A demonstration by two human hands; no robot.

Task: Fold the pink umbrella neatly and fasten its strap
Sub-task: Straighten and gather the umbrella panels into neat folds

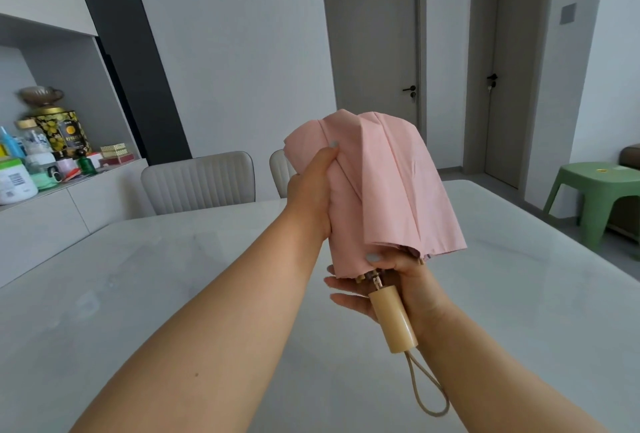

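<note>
The pink umbrella [388,190] is collapsed and held above the table, canopy end pointing away from me. Its fabric hangs in loose pleats, bunched on the left and flaring on the right. My left hand [311,190] grips the upper left side of the canopy, thumb pressed into the folds. My right hand [398,280] holds the lower end where the rib tips meet the shaft, thumb on the fabric edge. The pale wooden handle [393,320] points toward me, with a beige wrist loop [427,391] dangling from it. I cannot see the fastening strap.
A white marble table [173,276] lies below my arms. Two grey chairs [199,183] stand at its far edge. A sideboard [45,210] with several jars and bottles is at the left. A green plastic stool [599,197] stands at the right, near closed doors.
</note>
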